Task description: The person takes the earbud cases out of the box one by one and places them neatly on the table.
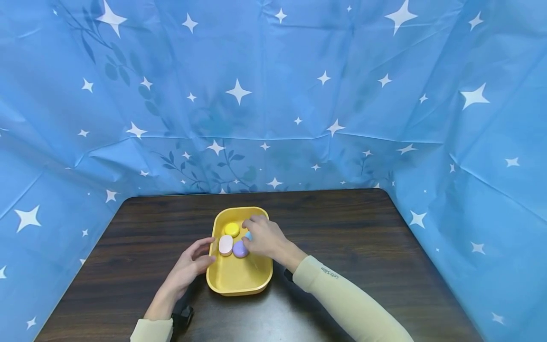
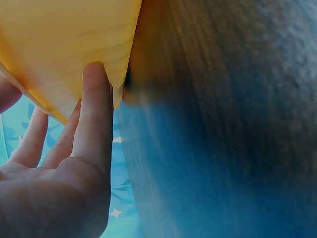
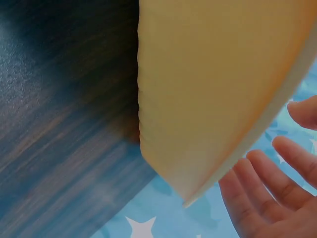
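Note:
A yellow tray [image 1: 239, 278] with raised walls stands on the table. In it lie a yellow round piece [image 1: 232, 229], a pale pink oval piece [image 1: 225, 245] and a purple round piece [image 1: 240, 249]. Part of a blue piece [image 1: 248, 235] shows beside my right hand [image 1: 267, 240], which reaches over the tray's right wall. Its fingers look apart in the right wrist view, and the rest of the blue piece is hidden. At the tray's left wall is my left hand [image 1: 188, 266], its fingers extended. A finger [image 2: 94, 99] lies against the outer wall in the left wrist view.
The dark wood-grain table [image 1: 342, 228] extends to both sides of the tray. Behind it hangs a blue cloth [image 1: 273, 104] with white stars and leaf prints, which also runs down both sides. A black band [image 1: 183, 317] is at the left wrist.

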The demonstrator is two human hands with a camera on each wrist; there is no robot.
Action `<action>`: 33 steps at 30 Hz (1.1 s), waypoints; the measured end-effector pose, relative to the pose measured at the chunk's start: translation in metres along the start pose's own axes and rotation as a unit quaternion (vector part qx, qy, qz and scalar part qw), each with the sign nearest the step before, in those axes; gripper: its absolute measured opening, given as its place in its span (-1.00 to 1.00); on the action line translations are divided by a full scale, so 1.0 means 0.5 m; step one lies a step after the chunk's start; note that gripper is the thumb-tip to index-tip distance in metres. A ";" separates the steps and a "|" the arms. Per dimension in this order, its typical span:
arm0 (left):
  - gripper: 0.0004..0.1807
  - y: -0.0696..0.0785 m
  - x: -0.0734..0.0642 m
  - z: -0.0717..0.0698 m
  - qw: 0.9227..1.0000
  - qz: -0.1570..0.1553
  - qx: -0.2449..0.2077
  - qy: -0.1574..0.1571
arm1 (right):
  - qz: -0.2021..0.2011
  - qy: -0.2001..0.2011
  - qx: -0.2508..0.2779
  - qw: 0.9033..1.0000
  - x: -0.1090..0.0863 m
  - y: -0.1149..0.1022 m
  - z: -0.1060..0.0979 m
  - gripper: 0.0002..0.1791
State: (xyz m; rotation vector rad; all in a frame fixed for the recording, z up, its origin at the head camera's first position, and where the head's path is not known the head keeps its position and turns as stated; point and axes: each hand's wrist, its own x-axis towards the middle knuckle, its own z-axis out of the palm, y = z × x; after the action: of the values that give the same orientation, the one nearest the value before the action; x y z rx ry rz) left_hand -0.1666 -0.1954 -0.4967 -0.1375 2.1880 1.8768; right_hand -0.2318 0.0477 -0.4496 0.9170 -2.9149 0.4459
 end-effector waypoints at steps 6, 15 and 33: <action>-0.38 -0.001 -0.002 0.001 1.000 0.008 0.000 -0.006 | -0.002 -0.019 -0.020 1.000 0.004 -0.006 0.011 -0.62; -0.37 -0.005 -0.004 0.000 1.000 0.014 -0.001 -0.007 | -0.004 -0.035 -0.048 0.998 0.012 -0.011 0.029 -0.62; -0.37 -0.005 -0.006 0.001 1.000 0.016 -0.002 -0.006 | 0.008 -0.067 -0.084 0.994 0.020 -0.009 0.064 -0.70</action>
State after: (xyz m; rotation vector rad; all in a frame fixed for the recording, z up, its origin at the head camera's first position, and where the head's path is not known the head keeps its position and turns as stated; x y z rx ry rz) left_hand -0.1630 -0.1958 -0.4985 -0.0927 2.1908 1.8949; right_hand -0.2365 0.0295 -0.4777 0.9329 -3.0236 0.1418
